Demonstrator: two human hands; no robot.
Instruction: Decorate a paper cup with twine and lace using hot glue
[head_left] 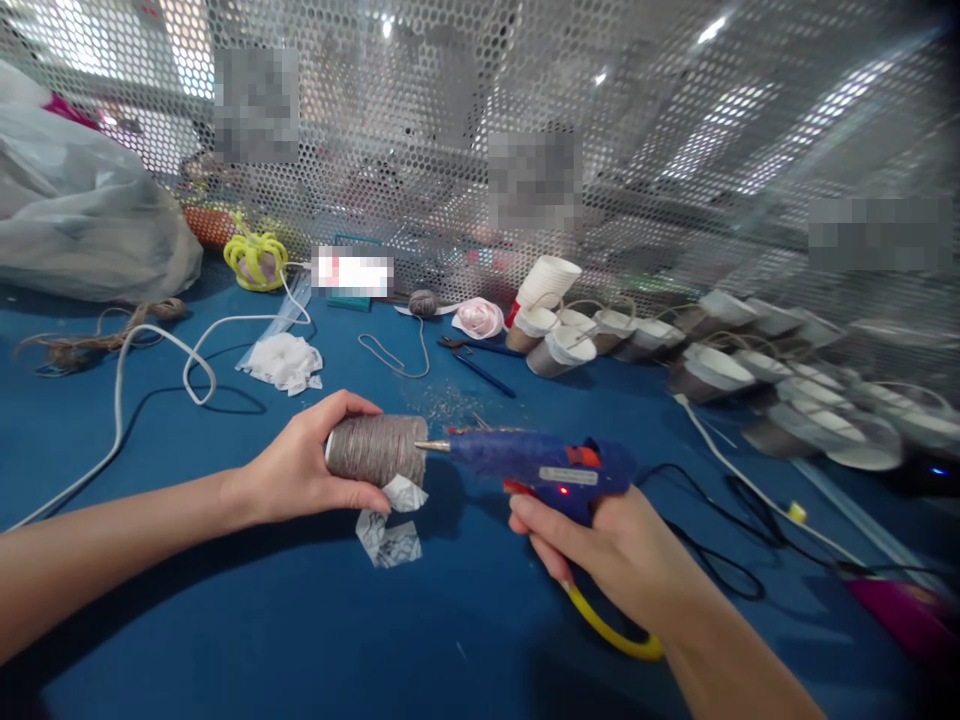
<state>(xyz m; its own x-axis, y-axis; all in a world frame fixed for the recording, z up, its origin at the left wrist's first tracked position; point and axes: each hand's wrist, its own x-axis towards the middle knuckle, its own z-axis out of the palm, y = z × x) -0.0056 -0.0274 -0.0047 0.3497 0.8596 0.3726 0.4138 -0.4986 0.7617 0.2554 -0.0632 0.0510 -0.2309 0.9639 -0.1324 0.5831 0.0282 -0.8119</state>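
Observation:
My left hand (307, 465) is wrapped around a paper cup (371, 448) wound with grey-brown yarn, which lies on its side. In my right hand (592, 540) is a blue hot glue gun (540, 465) with a lit red light. Its metal nozzle touches or nearly touches the yarn at the cup's right end; I cannot tell which. A small white scrap (405, 493) is at my left thumb, and patterned scraps (397, 543) lie just below. A yellow curved handle (615, 632) shows under my right hand; the rest of it is hidden.
Several yarn-wrapped cups (562, 350) with handles stand along the mesh panel (420, 130). Pliers (480, 368), a yarn ball (424, 303), a pink rose (480, 318) and white pieces (285, 362) lie behind the cup. A white cord (118, 400) loops left; black cable (720, 575) lies right.

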